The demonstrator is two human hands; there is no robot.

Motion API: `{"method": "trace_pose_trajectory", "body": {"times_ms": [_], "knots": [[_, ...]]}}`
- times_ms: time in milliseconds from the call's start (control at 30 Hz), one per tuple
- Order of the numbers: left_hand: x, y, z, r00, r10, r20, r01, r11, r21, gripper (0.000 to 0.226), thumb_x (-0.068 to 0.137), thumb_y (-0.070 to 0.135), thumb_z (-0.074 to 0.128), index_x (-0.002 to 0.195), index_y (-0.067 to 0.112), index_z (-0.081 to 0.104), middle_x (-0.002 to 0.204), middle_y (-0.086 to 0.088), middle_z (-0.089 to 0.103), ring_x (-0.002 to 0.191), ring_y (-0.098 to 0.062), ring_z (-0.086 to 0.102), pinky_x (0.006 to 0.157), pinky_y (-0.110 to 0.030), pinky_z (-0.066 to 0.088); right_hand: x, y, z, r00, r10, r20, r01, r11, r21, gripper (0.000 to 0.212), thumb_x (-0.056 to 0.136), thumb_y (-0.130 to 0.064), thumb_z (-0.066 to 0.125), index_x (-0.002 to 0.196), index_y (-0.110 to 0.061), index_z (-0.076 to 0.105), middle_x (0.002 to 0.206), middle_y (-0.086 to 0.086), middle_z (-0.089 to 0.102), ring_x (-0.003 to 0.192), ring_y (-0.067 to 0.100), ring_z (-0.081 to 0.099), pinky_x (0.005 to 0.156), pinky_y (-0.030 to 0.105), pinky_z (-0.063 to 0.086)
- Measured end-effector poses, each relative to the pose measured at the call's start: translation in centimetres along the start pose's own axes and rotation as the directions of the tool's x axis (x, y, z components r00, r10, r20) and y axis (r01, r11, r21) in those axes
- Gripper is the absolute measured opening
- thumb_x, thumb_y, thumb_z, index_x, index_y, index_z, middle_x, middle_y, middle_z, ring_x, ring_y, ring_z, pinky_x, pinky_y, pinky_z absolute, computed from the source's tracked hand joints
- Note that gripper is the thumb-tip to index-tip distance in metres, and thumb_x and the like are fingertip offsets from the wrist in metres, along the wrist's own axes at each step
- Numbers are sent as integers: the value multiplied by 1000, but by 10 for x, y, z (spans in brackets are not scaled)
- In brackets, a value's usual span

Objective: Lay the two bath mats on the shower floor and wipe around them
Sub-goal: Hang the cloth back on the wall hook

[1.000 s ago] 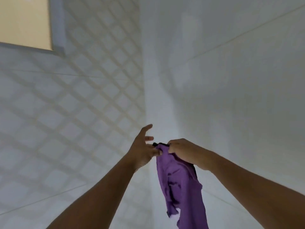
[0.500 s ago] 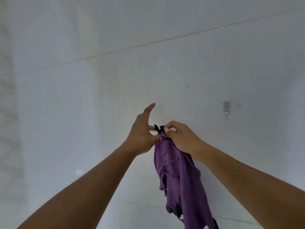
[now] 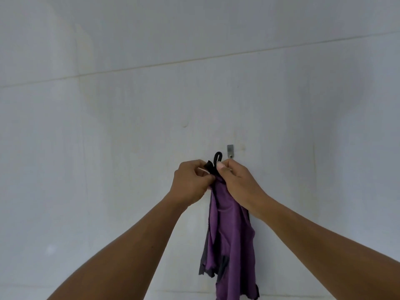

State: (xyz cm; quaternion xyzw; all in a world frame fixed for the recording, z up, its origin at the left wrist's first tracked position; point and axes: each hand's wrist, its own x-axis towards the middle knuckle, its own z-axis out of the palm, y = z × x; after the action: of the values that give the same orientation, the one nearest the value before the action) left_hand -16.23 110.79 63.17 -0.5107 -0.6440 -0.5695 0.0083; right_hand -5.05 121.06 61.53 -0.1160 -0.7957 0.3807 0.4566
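Note:
A purple cloth [image 3: 229,239] with dark edges hangs down in front of the white tiled wall. Both hands pinch its top corner. My left hand [image 3: 191,182] grips the corner from the left, fingers closed. My right hand [image 3: 238,180] holds it from the right, and a black loop [image 3: 217,158] sticks up between the two hands. A small metal hook [image 3: 230,150] sits on the wall just above and right of the loop. No bath mat and no shower floor are in view.
Large pale wall tiles [image 3: 108,126] fill the frame, with a horizontal grout line [image 3: 151,66] across the upper part. Faint water marks show on the tile.
The view has swung right from the wall corner onto the flat wall. Both hands carried the cloth up and right, close under the hook, and my left fingers have closed on the cloth.

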Motion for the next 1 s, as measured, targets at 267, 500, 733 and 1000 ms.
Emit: {"method": "trace_pose_trajectory", "body": {"times_ms": [267, 500, 733, 1000], "knots": [[6, 14, 14, 999, 48, -19, -47, 998, 45, 5, 84, 5, 78, 85, 8, 74, 61, 4, 67, 49, -2, 61, 52, -12, 46, 4, 0, -16, 977, -70, -202, 45, 991, -127, 40, 106, -40, 42, 78, -13, 51, 62, -5, 49, 51, 9, 39, 51, 26, 36], [8, 13, 18, 1000, 12, -3, -12, 997, 72, 5, 85, 9, 79, 88, 6, 75, 66, -2, 72, 50, -5, 64, 53, -14, 49, 9, 3, -19, 973, -39, -227, -3, 984, -180, 41, 106, -35, 45, 69, -17, 45, 61, -4, 46, 56, 13, 41, 56, 30, 36], [5, 4, 16, 999, -28, 45, 22, 991, 131, 7, 86, 12, 80, 89, 7, 77, 74, -11, 77, 60, -15, 70, 60, -22, 58, 11, 12, -15, 967, -9, -255, -62, 961, -268, 38, 102, -35, 52, 78, -8, 64, 73, 9, 67, 70, 28, 64, 66, 39, 54], [-5, -8, 10, 984, -114, 138, 80, 970, 231, 10, 87, 15, 80, 89, 7, 74, 77, -7, 77, 65, -15, 75, 70, -29, 64, -20, 28, 9, 968, -96, -233, -37, 861, -508, 30, 105, -43, 40, 86, -23, 52, 67, -6, 57, 57, 14, 56, 52, 30, 41]]}}
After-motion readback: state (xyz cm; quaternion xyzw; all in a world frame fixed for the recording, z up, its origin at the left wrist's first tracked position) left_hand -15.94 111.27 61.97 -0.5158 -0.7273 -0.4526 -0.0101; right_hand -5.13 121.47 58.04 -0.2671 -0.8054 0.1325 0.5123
